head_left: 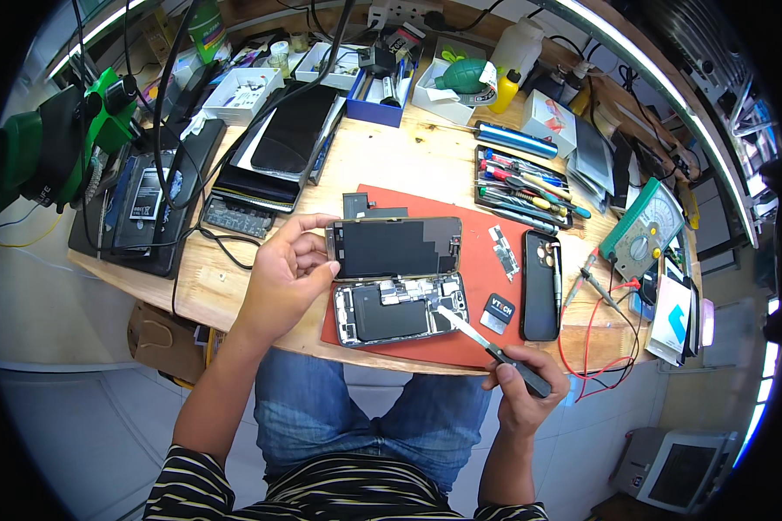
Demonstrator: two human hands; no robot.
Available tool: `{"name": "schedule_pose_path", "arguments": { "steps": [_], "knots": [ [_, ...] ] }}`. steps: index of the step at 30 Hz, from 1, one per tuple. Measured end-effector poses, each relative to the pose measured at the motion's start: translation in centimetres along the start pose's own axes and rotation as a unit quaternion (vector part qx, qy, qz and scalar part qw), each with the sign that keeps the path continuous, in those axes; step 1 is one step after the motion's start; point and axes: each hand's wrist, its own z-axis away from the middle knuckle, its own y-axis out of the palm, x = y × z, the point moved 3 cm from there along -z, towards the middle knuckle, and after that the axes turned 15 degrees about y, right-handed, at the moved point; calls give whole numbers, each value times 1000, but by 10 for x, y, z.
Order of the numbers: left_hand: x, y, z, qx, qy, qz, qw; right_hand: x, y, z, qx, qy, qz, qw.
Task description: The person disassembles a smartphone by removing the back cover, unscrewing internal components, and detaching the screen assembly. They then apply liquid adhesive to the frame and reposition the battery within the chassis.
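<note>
Wooden worktop point(387, 161) is carrying a red-orange mat point(478, 252); a tray of tools point(523, 188) and a green-cased multimeter point(641, 233) are sitting farther off to the right. On the mat, a phone body point(382, 317) is lying innards up by the near edge, and its screen panel point(389, 249) is lying just beyond, long edge to long edge, dark inner side showing. Any ribbon joining them is proving too small to make out. Left hand point(285, 276) is holding the screen panel by its left short edge, thumb at the near corner, forefinger at the far. Right hand point(521, 406) is gripping a slim blade tool point(495, 351) by its black handle; its pale tip is pointing into the body's right part, contact unclear.

Handling, judged: panel is probably behaving as light, stiff, brittle and slippery, its rim offering the safest hold. Body is likely feeling denser; its frame sides are suiting fingers better than the exposed innards.
</note>
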Motion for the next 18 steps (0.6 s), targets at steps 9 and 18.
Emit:
{"name": "schedule_pose_path", "arguments": {
  "steps": [9, 18],
  "knots": [
    [-9, 3, -12, 30, -3, -43, 999, -13, -3, 8, 20, -4, 0, 1000],
    [-34, -3, -60, -10, 45, 11, 999, -15, -16, 8, 15, 9, -87, 996]
  ]
}}
